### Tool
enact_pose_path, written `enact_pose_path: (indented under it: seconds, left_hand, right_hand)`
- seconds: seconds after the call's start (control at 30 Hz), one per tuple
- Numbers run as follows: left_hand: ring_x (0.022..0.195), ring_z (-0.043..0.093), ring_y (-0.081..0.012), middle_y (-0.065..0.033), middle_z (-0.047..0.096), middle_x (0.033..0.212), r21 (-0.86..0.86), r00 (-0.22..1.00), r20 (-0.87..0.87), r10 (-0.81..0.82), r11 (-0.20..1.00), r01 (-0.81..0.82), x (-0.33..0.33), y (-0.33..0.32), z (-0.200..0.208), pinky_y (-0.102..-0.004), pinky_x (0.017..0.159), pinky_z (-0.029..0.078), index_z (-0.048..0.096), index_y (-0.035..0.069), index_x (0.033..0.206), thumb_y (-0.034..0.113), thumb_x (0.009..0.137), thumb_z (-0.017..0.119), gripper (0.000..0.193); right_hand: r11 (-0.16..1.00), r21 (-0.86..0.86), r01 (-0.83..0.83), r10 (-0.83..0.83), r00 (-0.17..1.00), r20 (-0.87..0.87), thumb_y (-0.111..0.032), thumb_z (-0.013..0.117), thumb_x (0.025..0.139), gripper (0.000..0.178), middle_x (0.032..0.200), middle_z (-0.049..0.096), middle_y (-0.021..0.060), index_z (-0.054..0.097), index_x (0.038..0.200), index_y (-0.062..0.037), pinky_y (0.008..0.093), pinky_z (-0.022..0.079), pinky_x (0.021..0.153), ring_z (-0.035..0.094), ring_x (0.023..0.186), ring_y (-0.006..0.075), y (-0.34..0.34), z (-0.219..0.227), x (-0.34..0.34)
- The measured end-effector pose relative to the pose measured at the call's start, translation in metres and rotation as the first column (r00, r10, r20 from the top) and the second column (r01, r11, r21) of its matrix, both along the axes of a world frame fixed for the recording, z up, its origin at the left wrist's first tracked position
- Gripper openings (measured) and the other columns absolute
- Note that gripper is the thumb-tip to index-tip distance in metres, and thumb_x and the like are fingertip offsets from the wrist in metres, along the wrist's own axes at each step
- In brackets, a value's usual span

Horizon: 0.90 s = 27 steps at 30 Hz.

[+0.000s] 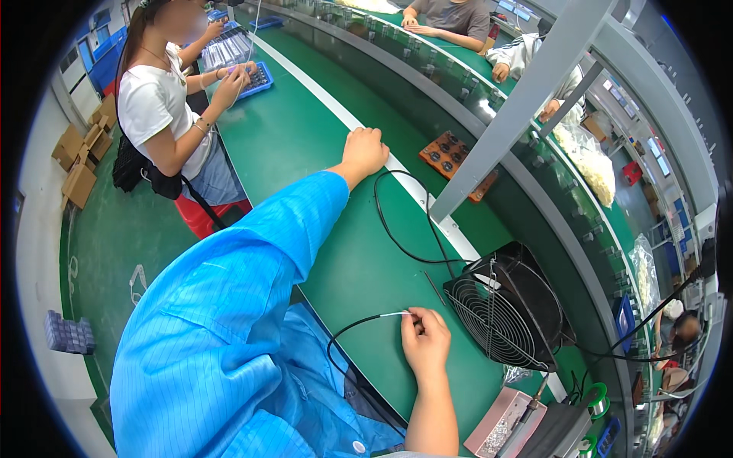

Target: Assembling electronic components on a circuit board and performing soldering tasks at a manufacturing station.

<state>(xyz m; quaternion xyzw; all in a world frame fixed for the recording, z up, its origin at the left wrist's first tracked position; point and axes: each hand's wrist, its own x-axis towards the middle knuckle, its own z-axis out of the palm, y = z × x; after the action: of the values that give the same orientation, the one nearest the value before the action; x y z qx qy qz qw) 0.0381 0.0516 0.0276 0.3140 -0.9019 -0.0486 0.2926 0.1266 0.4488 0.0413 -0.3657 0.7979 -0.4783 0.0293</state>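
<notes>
My right hand (426, 337) pinches the pale end of a thin black cable (345, 327) between thumb and fingers, above the green bench top (336, 282). From there the cable bends left and drops over the bench's near edge toward my lap. My left arm, in a blue sleeve, stretches far forward. At its end my left hand (365, 154) is closed at the white strip along the bench's far side; whatever its fingers hold, if anything, is hidden. Between my hands lies a loop of black cord (379, 210). A thin dark metal tool (434, 288) rests near the fan.
A black fan with a wire guard (492, 309) stands right of my right hand. Closer in are a pink box (504, 420) with a soldering iron and green-ended solder spools (597, 400). Beyond the strip lies an orange tray (445, 151). A co-worker (156, 103) sits at the left.
</notes>
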Motion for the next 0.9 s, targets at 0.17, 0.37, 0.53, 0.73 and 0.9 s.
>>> enact_pose_path:
  seconds: [0.17,0.37,0.53,0.73,0.9]
  left_hand:
    - [0.093,0.059,-0.0337,-0.0154,0.066,0.095,-0.011,1.000,0.001,0.001,1.000,-0.001,0.001,0.000,0.000,-0.0458,0.087,0.046,0.065,0.000,0.093,0.021,0.081,0.056,0.026]
    - [0.093,0.058,-0.0330,-0.0131,0.065,0.091,-0.085,1.000,0.003,0.008,0.996,-0.008,-0.005,0.001,-0.004,-0.0446,0.086,0.045,0.066,0.002,0.094,0.023,0.084,0.056,0.025]
    - [0.099,0.061,-0.0344,-0.0164,0.066,0.103,0.137,0.999,0.048,-0.018,0.990,0.012,-0.043,0.006,0.000,-0.0454,0.088,0.046,0.066,0.001,0.104,0.031,0.087,0.059,0.035]
    - [0.104,0.063,-0.0377,-0.0261,0.066,0.107,0.500,0.983,0.115,-0.143,0.863,0.067,-0.100,-0.009,0.011,-0.0395,0.090,0.050,0.064,-0.009,0.106,0.041,0.077,0.073,0.059]
    - [0.106,0.062,-0.0367,-0.0259,0.064,0.114,0.558,0.953,0.253,-0.167,0.830,-0.003,-0.116,-0.015,0.021,-0.0370,0.091,0.049,0.067,-0.007,0.107,0.055,0.073,0.072,0.071]
  right_hand:
    - [1.000,-0.002,0.000,0.000,1.000,-0.009,-0.008,0.071,0.080,0.010,0.075,0.063,0.0055,0.068,0.087,-0.0028,0.0254,0.044,0.049,0.053,0.051,0.0117,0.000,0.000,0.001]
    - [1.000,-0.003,0.018,-0.018,0.999,-0.030,-0.009,0.071,0.079,0.009,0.075,0.063,0.0052,0.068,0.086,-0.0033,0.0260,0.044,0.049,0.053,0.051,0.0120,0.001,-0.001,0.000]
    - [1.000,0.000,0.011,-0.011,1.000,0.016,-0.008,0.071,0.079,0.009,0.074,0.063,0.0045,0.068,0.086,-0.0033,0.0260,0.044,0.048,0.052,0.049,0.0112,0.001,-0.003,0.000]
    - [1.000,-0.026,-0.009,0.010,0.999,0.043,-0.004,0.071,0.078,0.010,0.073,0.062,0.0053,0.068,0.087,-0.0005,0.0240,0.043,0.050,0.051,0.050,0.0103,0.000,-0.002,0.002]
    - [1.000,-0.014,-0.004,0.004,1.000,-0.001,-0.005,0.071,0.078,0.010,0.072,0.062,0.0045,0.068,0.087,-0.0015,0.0242,0.042,0.048,0.050,0.048,0.0104,0.003,-0.006,-0.001]
